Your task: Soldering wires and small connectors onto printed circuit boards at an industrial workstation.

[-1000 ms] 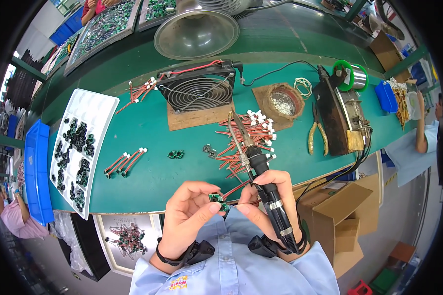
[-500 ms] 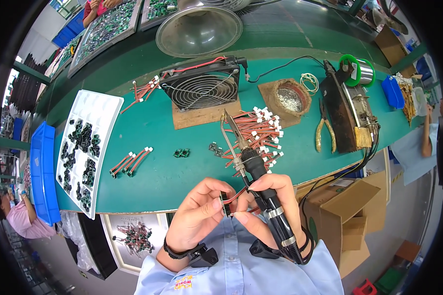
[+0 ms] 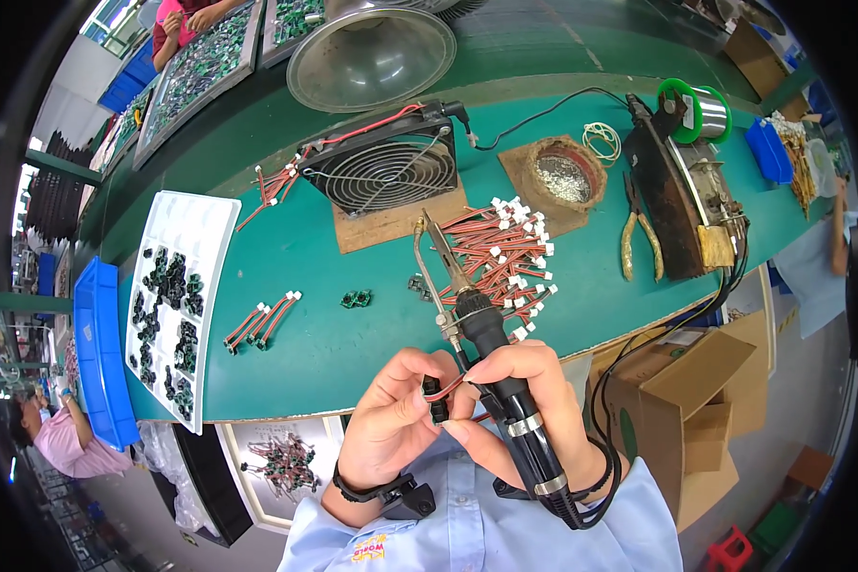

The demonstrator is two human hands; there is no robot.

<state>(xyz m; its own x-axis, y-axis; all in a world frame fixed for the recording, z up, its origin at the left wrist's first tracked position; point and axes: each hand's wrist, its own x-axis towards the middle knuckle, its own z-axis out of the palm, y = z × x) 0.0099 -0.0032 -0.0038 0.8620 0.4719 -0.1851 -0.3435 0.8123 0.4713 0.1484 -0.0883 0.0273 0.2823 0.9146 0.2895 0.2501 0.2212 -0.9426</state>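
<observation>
One white tray (image 3: 205,224) holds modules (image 3: 170,276), apparently unwired. Right hand (image 3: 567,410) grasps the soldering iron (image 3: 491,329); loose leads (image 3: 505,257) lie heaped beyond. Several wired pieces (image 3: 269,322) rest on the bench (image 3: 305,372); left hand (image 3: 391,405) pinches one module (image 3: 439,412) before it, red lead (image 3: 453,386) attachment indiscernible.

Red and yellow lettering (image 3: 371,550) on the light-blue shirt (image 3: 464,510).

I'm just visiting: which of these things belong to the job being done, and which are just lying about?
Seemingly in the job:
small dark component, in the left hand
soldering iron, in the right hand
wires with white plugs
green spool of silver wire

Probably just lying about:
pliers
cardboard box
long blue bin
</observation>
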